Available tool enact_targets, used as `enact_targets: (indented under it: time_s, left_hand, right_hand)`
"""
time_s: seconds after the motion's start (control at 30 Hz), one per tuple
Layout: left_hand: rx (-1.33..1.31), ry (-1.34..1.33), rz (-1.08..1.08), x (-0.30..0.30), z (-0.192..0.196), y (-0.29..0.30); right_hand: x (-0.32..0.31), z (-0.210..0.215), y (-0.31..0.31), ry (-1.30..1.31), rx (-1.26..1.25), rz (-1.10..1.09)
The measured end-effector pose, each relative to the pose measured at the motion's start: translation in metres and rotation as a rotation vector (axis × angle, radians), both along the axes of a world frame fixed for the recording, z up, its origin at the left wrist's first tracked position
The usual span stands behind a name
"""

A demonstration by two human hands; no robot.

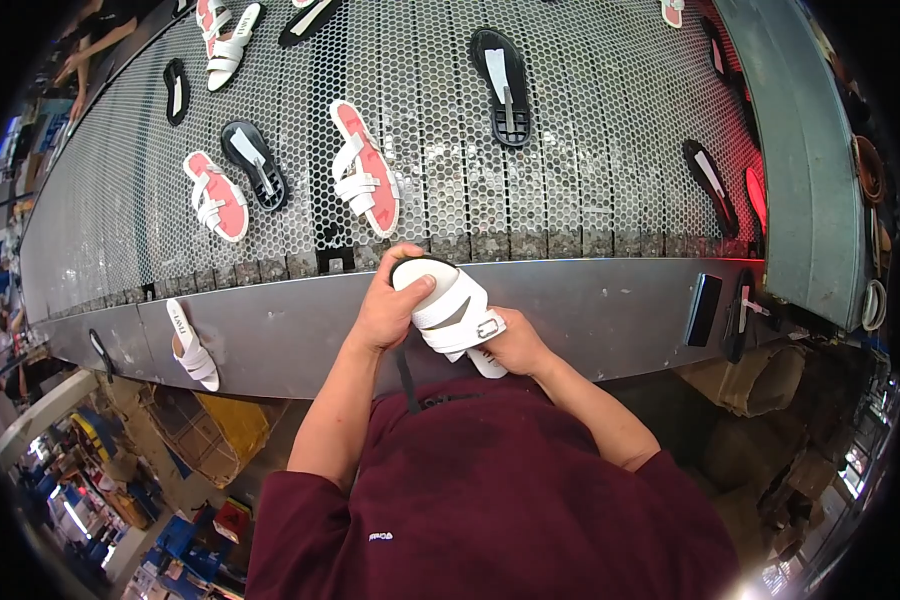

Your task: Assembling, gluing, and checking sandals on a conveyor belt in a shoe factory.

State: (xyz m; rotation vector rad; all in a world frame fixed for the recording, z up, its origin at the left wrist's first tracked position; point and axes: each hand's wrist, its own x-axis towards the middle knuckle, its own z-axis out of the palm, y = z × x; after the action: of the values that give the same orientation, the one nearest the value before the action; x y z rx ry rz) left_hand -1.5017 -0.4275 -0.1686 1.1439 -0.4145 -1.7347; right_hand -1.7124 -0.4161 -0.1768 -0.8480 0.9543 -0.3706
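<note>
A white sandal [452, 310] with broad straps and a small buckle is held close to my body, above the metal ledge. My left hand [390, 305] grips its toe end, with the thumb pressed on the insole and the fingers around the dark sole edge. At the strap's buckle side, my right hand [517, 342] wraps around the sandal; some of its fingers are hidden behind the shoe. The heel end points down toward my shirt.
Beyond the grey ledge [590, 310] runs a perforated metal conveyor [590, 190] carrying white sandal uppers [367, 170] and black soles [502, 85]. Another white sandal [192, 345] lies on the ledge at left. A dark rectangular object [703, 310] lies at right, beside a green-grey housing [795, 150].
</note>
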Motion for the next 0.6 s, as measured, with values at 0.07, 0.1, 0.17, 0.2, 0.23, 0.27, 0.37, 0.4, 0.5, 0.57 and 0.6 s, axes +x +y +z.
enact_targets:
  time_s: [0.07, 0.1, 0.17, 0.2, 0.23, 0.27, 0.37, 0.4, 0.5, 0.57, 0.6]
  left_hand:
    - [0.003, -0.017, -0.017, -0.001, 0.002, -0.001]
    - [0.005, -0.034, -0.034, -0.002, 0.003, -0.002]
    - [0.012, -0.04, -0.045, -0.004, 0.003, -0.004]
    - [0.02, -0.047, -0.055, -0.005, 0.003, -0.004]
    - [0.019, -0.047, -0.056, -0.006, 0.003, -0.004]
    - [0.016, -0.068, -0.062, -0.007, 0.002, -0.004]
    - [0.011, -0.131, -0.086, -0.008, 0.004, -0.006]
    - [0.011, -0.172, -0.103, -0.008, 0.006, -0.007]
    - [0.011, -0.303, -0.17, -0.008, 0.016, -0.011]
    - [-0.001, -0.408, -0.222, -0.008, 0.029, -0.017]
    - [-0.013, -0.513, -0.271, -0.009, 0.036, -0.02]
  right_hand:
    - [-0.002, 0.002, -0.001, 0.016, 0.024, -0.014]
    - [-0.003, 0.002, -0.001, 0.016, 0.023, -0.014]
    - [-0.005, 0.003, -0.002, 0.037, 0.014, -0.008]
    - [-0.006, 0.004, -0.003, 0.038, 0.013, -0.008]
    - [-0.007, 0.005, -0.004, 0.043, 0.019, -0.001]
    - [-0.008, 0.006, -0.005, 0.049, 0.024, 0.005]
    - [-0.01, 0.003, -0.005, 0.048, 0.001, 0.01]
    - [-0.011, 0.003, -0.005, 0.048, 0.002, 0.009]
    - [-0.013, 0.002, -0.006, 0.121, -0.031, 0.035]
    - [-0.015, 0.001, -0.006, 0.131, -0.046, 0.037]
    - [-0.016, 0.0, -0.005, 0.131, -0.044, 0.034]
